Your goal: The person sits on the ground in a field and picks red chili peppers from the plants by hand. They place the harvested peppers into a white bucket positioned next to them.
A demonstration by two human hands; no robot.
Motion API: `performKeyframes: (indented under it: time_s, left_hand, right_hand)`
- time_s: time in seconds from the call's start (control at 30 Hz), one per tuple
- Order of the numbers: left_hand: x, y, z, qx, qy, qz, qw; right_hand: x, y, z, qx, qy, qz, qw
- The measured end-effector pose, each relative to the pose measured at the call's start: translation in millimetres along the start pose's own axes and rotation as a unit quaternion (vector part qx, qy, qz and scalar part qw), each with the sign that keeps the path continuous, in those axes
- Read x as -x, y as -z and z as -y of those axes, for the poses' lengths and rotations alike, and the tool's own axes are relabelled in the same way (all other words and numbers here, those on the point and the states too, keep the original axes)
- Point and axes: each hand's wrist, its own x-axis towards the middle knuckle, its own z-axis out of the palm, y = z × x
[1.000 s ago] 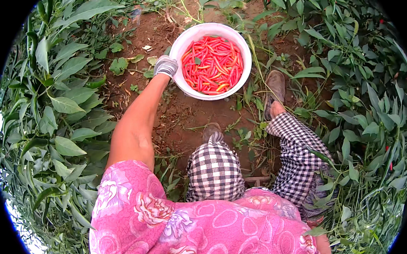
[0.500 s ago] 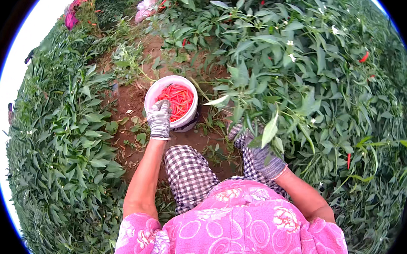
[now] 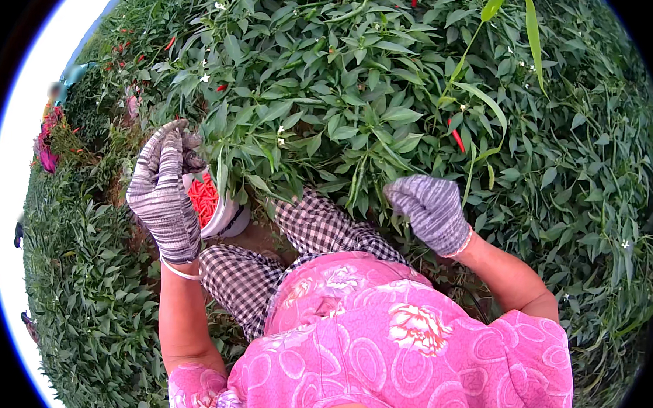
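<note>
My left hand (image 3: 166,195), in a grey-and-white striped knit glove, is raised over the near-left side of a white bucket (image 3: 231,217). Its fingers are bent and apart from the thumb beside the pepper leaves, and nothing shows between them. Slim red chili peppers (image 3: 203,197) lie in the bucket, partly hidden by that hand and by foliage. My right hand (image 3: 431,213), gloved alike, hovers at the near edge of the chili plants (image 3: 368,121). Its fingers are curled closed, and whatever they may hold is hidden. Green chilies and white flowers hang among the leaves.
My checkered trouser legs (image 3: 237,280) are bent beside the bucket. Red chilies (image 3: 457,137) show here and there in the dense foliage. At the far left stand a pink bundle (image 3: 49,138) and a blurred figure in teal (image 3: 71,80).
The view has swung right, so the bucket now appears farther left. My left hand has risen out of the bucket toward the leaves. My right hand has come up from beside my leg.
</note>
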Motion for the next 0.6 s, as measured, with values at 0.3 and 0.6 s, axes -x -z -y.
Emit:
performKeyframes:
  time_s: [0.3, 0.6]
  left_hand:
    - [22.0, -195.3, -10.3, 0.128, -0.079, 0.524, 0.839]
    - [-1.0, -203.4, 144.1, -0.379, -0.088, 0.427, 0.816]
  right_hand:
    - [-16.6, 51.5, -91.8, 0.308, -0.008, -0.180, 0.934]
    - [-43.2, 17.1, -193.1, 0.332, -0.228, -0.015, 0.915]
